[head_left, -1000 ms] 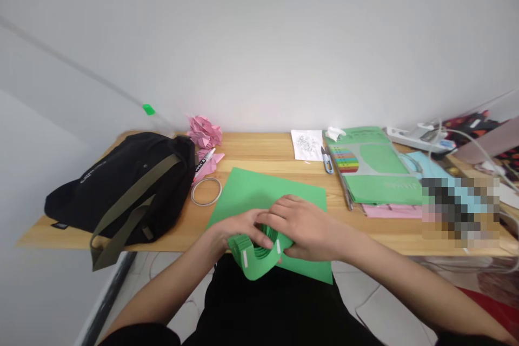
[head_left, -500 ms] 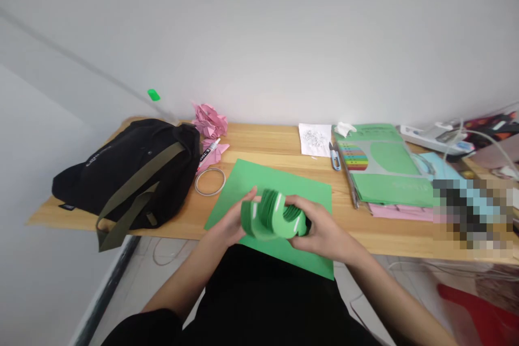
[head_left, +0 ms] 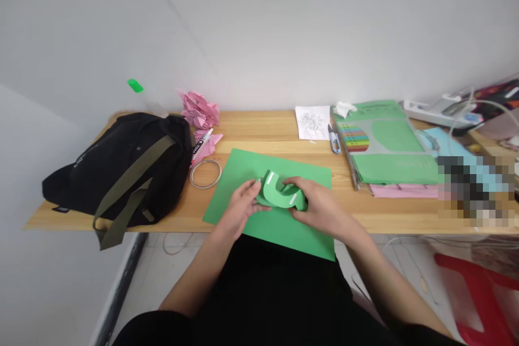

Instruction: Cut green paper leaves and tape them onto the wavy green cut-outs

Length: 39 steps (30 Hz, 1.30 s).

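Note:
Both hands grip a curved bundle of green paper strips [head_left: 279,197] with short white tape pieces on its front face. My left hand [head_left: 243,205] pinches the left end, thumb on top. My right hand [head_left: 318,203] wraps round the right end; its fingertips are partly hidden behind the paper. Beneath lies a flat green sheet [head_left: 243,167], its lower edge reaching past the table's front. A roll of narrow tape [head_left: 206,174] rests left of the sheet.
A black bag [head_left: 121,167] fills the table's left side. Crumpled pink paper [head_left: 198,110] and a glue tube [head_left: 201,146] lie beside it. Rightward are a white paper with scraps [head_left: 311,121], blue thread snips [head_left: 334,139], a green paper pack [head_left: 385,143] and a power strip [head_left: 441,111].
The green bundle has been turned and closed up, so its fanned layers no longer show at the left. My left hand has shifted its hold to the bundle's left end. The view has tilted slightly.

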{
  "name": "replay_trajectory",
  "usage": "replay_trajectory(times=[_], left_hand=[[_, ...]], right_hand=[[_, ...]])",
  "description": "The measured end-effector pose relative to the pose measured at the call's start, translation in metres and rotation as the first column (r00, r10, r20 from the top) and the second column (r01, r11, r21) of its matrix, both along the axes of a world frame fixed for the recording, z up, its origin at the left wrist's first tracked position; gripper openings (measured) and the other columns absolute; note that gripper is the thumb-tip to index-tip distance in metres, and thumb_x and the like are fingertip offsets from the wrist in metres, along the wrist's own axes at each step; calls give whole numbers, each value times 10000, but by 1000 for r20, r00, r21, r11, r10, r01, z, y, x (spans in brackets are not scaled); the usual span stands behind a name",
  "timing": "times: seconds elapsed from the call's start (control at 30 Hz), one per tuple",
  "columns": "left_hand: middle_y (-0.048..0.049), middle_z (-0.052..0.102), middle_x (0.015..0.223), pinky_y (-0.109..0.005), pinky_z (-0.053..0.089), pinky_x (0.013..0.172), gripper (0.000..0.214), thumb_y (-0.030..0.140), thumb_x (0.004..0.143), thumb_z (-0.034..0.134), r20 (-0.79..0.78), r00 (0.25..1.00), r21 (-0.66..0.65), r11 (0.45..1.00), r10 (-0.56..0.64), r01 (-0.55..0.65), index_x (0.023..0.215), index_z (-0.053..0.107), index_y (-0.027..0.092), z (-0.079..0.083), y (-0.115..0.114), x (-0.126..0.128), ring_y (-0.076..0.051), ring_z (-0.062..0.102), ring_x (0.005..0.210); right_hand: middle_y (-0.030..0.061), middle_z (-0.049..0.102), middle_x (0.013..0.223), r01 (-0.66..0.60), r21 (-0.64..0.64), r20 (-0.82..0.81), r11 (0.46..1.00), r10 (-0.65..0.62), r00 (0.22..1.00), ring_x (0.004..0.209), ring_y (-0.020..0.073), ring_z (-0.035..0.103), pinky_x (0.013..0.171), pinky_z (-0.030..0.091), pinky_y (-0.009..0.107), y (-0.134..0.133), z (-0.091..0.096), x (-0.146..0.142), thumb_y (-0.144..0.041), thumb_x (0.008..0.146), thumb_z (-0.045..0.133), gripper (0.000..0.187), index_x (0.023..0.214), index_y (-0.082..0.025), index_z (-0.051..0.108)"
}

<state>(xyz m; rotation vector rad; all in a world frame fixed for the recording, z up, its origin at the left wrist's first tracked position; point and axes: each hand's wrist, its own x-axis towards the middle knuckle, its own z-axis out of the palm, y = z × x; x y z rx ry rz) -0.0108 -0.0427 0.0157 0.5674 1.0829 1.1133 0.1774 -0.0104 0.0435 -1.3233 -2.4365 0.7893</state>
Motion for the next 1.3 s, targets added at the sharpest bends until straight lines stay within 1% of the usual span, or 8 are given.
replay_trajectory(times=[0.2, 0.33, 0.47, 0.6, 0.7, 0.83, 0.97, 1.3], left_hand=[[-30, 700, 782, -262, 436, 664, 483, 368, 636, 794, -372, 892, -15, 963, -256, 270, 1067, 658, 198, 9, 2, -11, -182, 625, 798], [-51, 731, 831, -237, 423, 608, 384, 398, 653, 778, -333, 925, -50, 983, -182, 175, 969, 688, 200, -1, -7, -10, -171, 625, 787], [-68, 738, 871, -222, 425, 592, 431, 436, 622, 801, -281, 959, -56, 997, 33, -51, 956, 687, 189, -12, -18, -10, -160, 623, 778], [-77, 733, 936, -212, 436, 600, 484, 456, 625, 801, -245, 941, 1, 970, 235, -242, 1003, 673, 182, -17, -21, -2, -151, 631, 796], [-69, 732, 955, -217, 457, 665, 474, 442, 647, 792, -240, 921, 59, 951, 308, -303, 1024, 661, 186, -19, -19, 7, -164, 648, 885], [-78, 728, 997, -247, 478, 749, 463, 428, 681, 773, -240, 922, 72, 953, 304, -295, 1055, 645, 187, -24, -15, 15, -192, 653, 985], [-77, 727, 1026, -286, 482, 841, 466, 419, 689, 769, -246, 924, 65, 956, 293, -286, 1074, 635, 192, -26, -14, 15, -199, 649, 1018], [-90, 698, 1104, -280, 475, 725, 463, 471, 758, 699, -109, 981, -15, 987, 161, -163, 1138, 629, 216, -23, -19, 7, -210, 637, 970]], right_hand=[[99, 681, 872, -430, -62, 439, 901, 411, 799, 879, 278, 630, 827, 430, 423, 20, 36, -4, -115, 713, 629, 403, 1111, -132, 571], [134, 675, 1026, -460, -25, 374, 888, 435, 819, 1010, 322, 608, 898, 424, 466, 39, 42, -3, -297, 639, 800, 669, 1228, -129, 531], [157, 569, 1275, -125, 78, -121, 989, 134, 984, 1176, 317, 538, 973, 426, 484, 51, 23, 18, -557, 729, 676, 716, 1306, -176, 487], [151, 618, 1168, 305, -313, -476, 900, -426, 770, 1036, 261, 619, 923, 479, 486, 43, -13, 18, -609, 844, 483, 582, 1241, -187, 526], [122, 656, 1083, 146, -673, -532, 725, -612, 584, 908, 215, 659, 853, 535, 422, 31, -33, -3, -555, 800, 591, 502, 1140, -186, 573], [30, 660, 831, 76, -795, -534, 602, -754, 383, 710, 136, 640, 694, 568, 296, 27, -37, -25, -443, 702, 742, 415, 1003, -188, 614], [8, 656, 808, 71, -796, -559, 602, -774, 299, 673, 110, 610, 614, 560, 254, 33, -32, -28, -473, 623, 787, 444, 915, -175, 635], [-29, 617, 623, 131, -775, -549, 618, -762, 343, 510, 79, 556, 520, 527, 243, 38, -32, -25, -516, 533, 808, 460, 750, -148, 639]])
